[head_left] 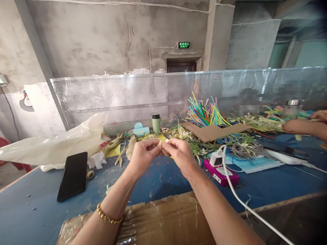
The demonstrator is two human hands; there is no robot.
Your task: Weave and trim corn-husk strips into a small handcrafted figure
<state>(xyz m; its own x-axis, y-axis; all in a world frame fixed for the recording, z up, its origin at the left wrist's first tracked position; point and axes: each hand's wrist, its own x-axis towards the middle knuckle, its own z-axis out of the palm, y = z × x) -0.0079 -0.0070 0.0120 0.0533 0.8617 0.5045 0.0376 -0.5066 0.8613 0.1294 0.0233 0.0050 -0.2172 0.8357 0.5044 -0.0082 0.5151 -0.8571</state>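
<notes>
My left hand (143,153) and my right hand (178,152) meet above the blue table (30,207), fingers pinched together on a small pale strip (163,142) of straw-like material held between them. A gold bead bracelet (108,217) circles my left wrist. Loose pale strips (127,148) lie on the table just beyond my hands.
A black phone (73,175) lies left, beside a white plastic bag (63,141). A green bottle (156,123), coloured straws (204,114), cardboard (214,131), a magenta device (221,173) with white cable, and a cardboard box (163,221) near me. Another person's hands (301,126) work at right.
</notes>
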